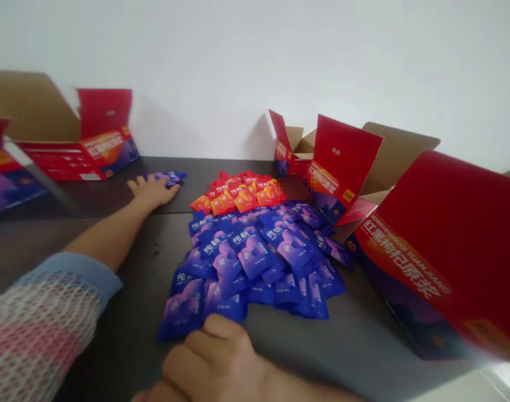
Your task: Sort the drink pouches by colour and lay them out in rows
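Note:
My left hand [152,191] reaches to the back left of the table, fingers and thumb spread, touching a few blue-purple sachets [173,177]. At the lower middle, my right hand [213,357] is curled into a fist with its knuckles up. What is inside that fist, if anything, is hidden. Just beyond it lies a large loose pile of blue-purple sachets [250,251], overlapping one another. A smaller pile of red-orange sachets [242,192] sits behind the blue ones.
Open red and blue cartons stand at the right: a large near one [405,262], a middle one [338,178] and a small far one [292,151]. More cartons [108,148] are at the left. The dark table [146,257] meets a white wall [221,67].

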Available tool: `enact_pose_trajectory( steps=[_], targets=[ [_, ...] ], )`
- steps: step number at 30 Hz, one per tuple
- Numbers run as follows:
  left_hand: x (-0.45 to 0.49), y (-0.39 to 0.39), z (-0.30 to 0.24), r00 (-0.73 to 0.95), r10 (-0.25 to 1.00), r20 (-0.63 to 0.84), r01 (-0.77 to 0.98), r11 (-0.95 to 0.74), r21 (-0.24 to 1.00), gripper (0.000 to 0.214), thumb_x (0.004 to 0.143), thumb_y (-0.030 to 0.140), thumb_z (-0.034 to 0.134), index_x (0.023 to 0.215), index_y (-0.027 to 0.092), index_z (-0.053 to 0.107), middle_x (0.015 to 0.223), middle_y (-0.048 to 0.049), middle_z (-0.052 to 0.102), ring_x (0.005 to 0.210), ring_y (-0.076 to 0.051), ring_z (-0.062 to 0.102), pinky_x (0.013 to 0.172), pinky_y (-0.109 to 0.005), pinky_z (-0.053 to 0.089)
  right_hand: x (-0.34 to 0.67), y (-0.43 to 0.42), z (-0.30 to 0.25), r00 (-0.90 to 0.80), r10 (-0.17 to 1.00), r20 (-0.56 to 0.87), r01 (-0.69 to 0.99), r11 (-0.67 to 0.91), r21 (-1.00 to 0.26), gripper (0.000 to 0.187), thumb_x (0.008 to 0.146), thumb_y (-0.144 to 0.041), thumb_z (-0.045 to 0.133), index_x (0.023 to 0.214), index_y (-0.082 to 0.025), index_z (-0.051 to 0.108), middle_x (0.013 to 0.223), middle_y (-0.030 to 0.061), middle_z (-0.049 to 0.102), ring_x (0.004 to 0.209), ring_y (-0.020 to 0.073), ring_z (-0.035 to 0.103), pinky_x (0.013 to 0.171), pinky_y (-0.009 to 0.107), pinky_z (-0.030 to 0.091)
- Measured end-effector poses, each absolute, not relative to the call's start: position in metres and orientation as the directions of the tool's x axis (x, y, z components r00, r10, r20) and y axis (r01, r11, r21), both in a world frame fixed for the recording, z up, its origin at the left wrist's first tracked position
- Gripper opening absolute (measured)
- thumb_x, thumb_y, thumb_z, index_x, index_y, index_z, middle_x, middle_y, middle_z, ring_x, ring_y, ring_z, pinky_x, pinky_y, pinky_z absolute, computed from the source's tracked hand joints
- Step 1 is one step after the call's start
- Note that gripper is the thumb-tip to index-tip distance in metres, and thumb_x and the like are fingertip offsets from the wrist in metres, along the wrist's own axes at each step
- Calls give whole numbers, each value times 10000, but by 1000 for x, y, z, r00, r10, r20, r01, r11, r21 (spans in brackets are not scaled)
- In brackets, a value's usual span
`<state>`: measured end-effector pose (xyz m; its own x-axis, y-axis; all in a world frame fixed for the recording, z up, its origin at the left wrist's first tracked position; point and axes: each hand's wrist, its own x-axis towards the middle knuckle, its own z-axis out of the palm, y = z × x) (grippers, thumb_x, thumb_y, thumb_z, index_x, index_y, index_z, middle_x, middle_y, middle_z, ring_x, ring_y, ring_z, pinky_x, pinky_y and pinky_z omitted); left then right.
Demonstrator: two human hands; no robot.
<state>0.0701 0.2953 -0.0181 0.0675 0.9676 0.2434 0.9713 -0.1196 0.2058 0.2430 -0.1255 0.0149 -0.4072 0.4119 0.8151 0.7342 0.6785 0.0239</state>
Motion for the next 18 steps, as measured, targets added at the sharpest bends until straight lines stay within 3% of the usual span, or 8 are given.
enact_pose_trajectory(
  steps=[4,8,14,18],
  targets=[
    [70,242,-17,36,983,180,996,-49,68,682,919,601,510,1381,113,628,1503,-310,484,1371,-537,373,1083,-682,233,240,-114,8,-361,377,853,737,676,13,362,853,-330,626,591,-223,401,540,-55,418,493,100,400,545,294,289],
    [53,190,-16,88,970,227,996,-88,-10,659,952,529,402,1465,156,581,1498,-293,501,1357,-511,426,1058,-630,315,250,-106,9,-354,415,838,745,666,-16,303,911,-259,556,623,-224,472,568,-35,514,527,114,469,589,314,297],
    [9,151,-7,90,959,270,996,-91,-7,491,892,273,484,1325,119,659,1299,-240,648,1251,-398,562,1032,-479,392,264,-98,9,-351,529,772,783,619,-68,320,941,-211,558,624,-211,521,598,-17,575,539,117,501,618,316,296],
    [6,127,1,112,925,363,991,-132,31,514,940,204,485,1432,58,518,1309,-219,652,1161,-335,611,1000,-413,391,268,-92,6,-348,582,735,812,579,-74,341,964,-223,575,627,-206,528,616,-10,593,555,115,527,632,304,294]
  ],
)
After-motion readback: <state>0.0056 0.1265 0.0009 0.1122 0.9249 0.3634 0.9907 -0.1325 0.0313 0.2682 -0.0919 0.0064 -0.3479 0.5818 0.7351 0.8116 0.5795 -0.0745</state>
